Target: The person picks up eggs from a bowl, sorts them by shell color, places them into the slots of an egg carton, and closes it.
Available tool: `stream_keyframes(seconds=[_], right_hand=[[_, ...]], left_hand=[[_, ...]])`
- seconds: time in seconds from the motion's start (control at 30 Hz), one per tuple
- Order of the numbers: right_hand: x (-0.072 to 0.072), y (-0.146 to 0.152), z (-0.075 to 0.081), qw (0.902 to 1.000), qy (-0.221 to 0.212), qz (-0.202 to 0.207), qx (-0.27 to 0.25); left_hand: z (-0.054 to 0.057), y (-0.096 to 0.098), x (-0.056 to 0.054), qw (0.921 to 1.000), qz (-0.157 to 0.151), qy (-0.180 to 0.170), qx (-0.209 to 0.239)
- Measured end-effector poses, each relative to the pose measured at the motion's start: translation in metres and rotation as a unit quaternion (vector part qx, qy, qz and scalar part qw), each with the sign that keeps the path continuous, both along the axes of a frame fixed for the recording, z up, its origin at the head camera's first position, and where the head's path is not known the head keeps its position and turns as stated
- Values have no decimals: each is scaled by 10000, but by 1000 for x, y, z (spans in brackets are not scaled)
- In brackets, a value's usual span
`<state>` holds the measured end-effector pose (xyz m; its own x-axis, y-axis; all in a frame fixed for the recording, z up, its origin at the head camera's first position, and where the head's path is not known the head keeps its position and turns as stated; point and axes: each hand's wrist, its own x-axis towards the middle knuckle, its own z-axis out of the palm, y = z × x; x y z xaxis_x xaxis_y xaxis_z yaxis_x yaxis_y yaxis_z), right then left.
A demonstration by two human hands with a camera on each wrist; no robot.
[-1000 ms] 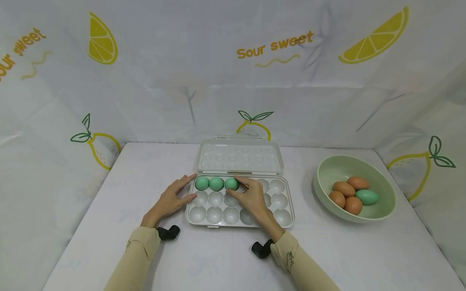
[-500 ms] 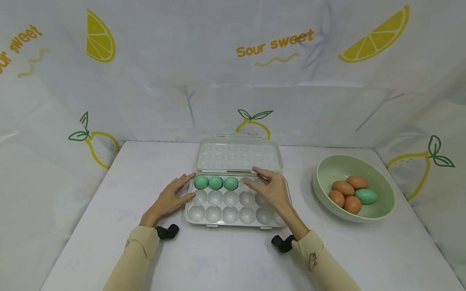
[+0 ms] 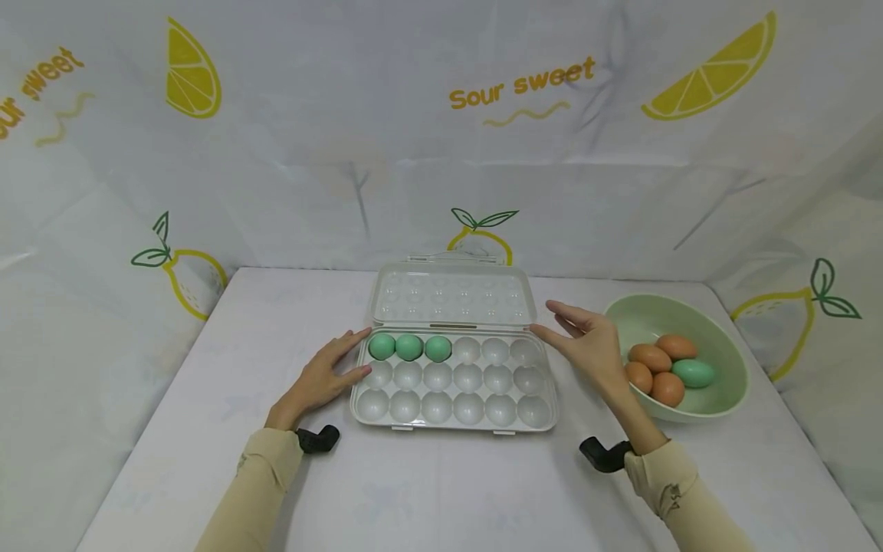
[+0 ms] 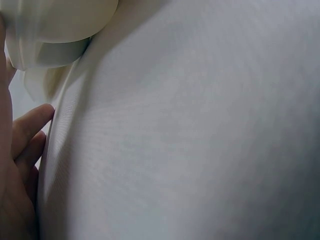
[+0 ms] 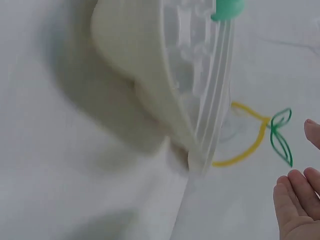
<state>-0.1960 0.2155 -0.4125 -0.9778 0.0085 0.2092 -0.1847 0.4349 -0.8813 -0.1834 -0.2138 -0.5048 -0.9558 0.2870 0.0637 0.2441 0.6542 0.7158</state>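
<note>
A pale plastic egg box (image 3: pixel 436 408) lies on the table with its lid (image 3: pixel 453 295) folded back. In the left part of its far row sit three green eggs (image 3: pixel 409 347). My left hand (image 3: pixel 320 379) rests at the box's left edge, fingers extended, the thumb over the near side of the rim. To the right of the box my right hand (image 3: pixel 593 349) hovers with thumb and fingers apart and nothing between them. It overlaps the left rim of a light green bowl (image 3: pixel 736 376) in the head view. Inside the bowl are several brown eggs (image 3: pixel 651 357) and one green egg (image 3: pixel 694 373).
A white cloth covers the table (image 3: pixel 428 491), and a lemon-print sheet (image 3: pixel 297 153) hangs behind it. Black wrist-camera mounts (image 3: pixel 319 440) jut from both sleeves close over the table.
The right hand let go of the third green egg in the far row, then moved right, away from the egg box toward the bowl. The left hand stayed in place.
</note>
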Motion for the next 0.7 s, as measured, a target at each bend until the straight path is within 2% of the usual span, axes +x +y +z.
stream_keyframes(seconds=[0.13,0.27,0.4,0.6,0.7], right_hand=[[5,25,10,9993,-316,-172,126],[11,51,12,9962,-654,-278,512],[14,73,8,9955,-427,-441,718],[19,102,0,9983,77,-368,442],[24,119,-1,9982,34,-309,504]], left_hand=[[0,0,0,10000,4,-19,4],[0,0,0,10000,6,-33,22],[1,-1,0,10000,30,-62,-6],[0,-1,0,10000,48,-78,-6],[0,0,0,9999,49,-88,22]])
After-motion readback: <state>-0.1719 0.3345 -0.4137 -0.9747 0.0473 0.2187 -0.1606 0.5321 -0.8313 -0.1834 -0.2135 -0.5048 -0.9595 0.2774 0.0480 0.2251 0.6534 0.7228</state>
